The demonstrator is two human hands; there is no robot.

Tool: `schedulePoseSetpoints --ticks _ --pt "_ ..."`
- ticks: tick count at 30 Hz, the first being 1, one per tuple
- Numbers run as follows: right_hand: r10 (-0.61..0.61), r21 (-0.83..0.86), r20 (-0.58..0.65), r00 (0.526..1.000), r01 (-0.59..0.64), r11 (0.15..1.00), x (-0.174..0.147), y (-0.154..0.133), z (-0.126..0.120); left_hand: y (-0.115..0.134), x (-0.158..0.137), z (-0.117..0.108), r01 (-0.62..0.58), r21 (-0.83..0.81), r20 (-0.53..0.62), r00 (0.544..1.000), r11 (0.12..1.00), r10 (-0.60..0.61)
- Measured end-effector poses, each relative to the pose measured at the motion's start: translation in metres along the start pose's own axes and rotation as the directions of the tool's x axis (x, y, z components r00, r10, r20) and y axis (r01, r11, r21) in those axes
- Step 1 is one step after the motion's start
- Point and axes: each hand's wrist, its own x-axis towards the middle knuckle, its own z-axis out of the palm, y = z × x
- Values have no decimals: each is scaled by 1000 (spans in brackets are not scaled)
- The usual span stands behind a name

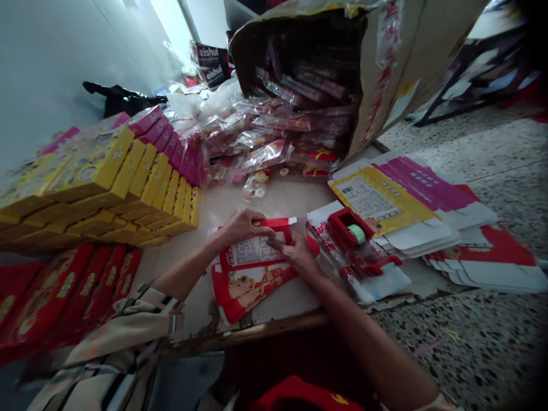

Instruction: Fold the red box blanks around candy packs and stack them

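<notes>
A red printed carton (252, 251) with a white text panel is between my two hands, near the front edge of the table. My left hand (245, 226) grips its upper left side, fingers bent over the top edge. At the right end, my right hand (299, 251) has its thumb and fingers closed on the carton by a small white flap. Beneath it lie more red cartons (244, 288), flat and fanned, showing a cartoon bear. To the right of my right hand sits a red tape dispenser (349, 228) with a pale green roll, on plastic packets.
Yellow boxes (128, 177) are stacked at the left, with magenta boxes (158, 131) behind and red boxes (77, 285) in front. A large cardboard box (385, 68) lies open at the back, spilling plastic-wrapped packets (269, 154). Flat yellow cartons (368, 200) pile up at the right.
</notes>
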Motion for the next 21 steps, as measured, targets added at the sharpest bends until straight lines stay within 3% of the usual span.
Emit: schedulePoseSetpoints --ticks 1,3,4,5,7,10,12,15,16,18,21 --pt "-74 -55 -98 992 69 996 -4 -6 -1 8 -6 -11 30 -43 -67 997 999 -33" --pt "-267 -206 -314 911 209 956 -12 -22 1 29 -23 -29 108 -229 -236 958 967 -163" --pt "-344 -252 -371 863 263 931 -16 -31 4 41 -34 -34 121 -361 -306 921 925 -240" --pt "-370 -231 -374 851 301 925 -20 -40 8 53 -46 -35 109 -495 -346 885 862 -310" --pt "-285 14 -248 926 298 955 -30 -56 17 75 -75 -25 42 -699 -353 848 714 -395" --pt "-122 363 -5 993 115 925 -52 -73 24 97 -119 10 0 -808 -325 835 589 -445" --pt "-31 428 115 993 -21 903 -73 -78 19 104 -145 34 -26 -798 -397 774 602 -493" --pt "111 428 305 946 -240 871 -109 -78 8 109 -176 66 -99 -790 -519 634 606 -574" --pt "154 420 328 932 -290 860 -120 -76 4 110 -183 76 -116 -802 -523 608 585 -597" --pt "221 401 327 919 -346 848 -140 -71 0 111 -195 94 -128 -834 -493 609 536 -621" --pt "253 350 293 922 -350 869 -154 -58 -5 107 -203 111 -114 -858 -433 682 500 -589"
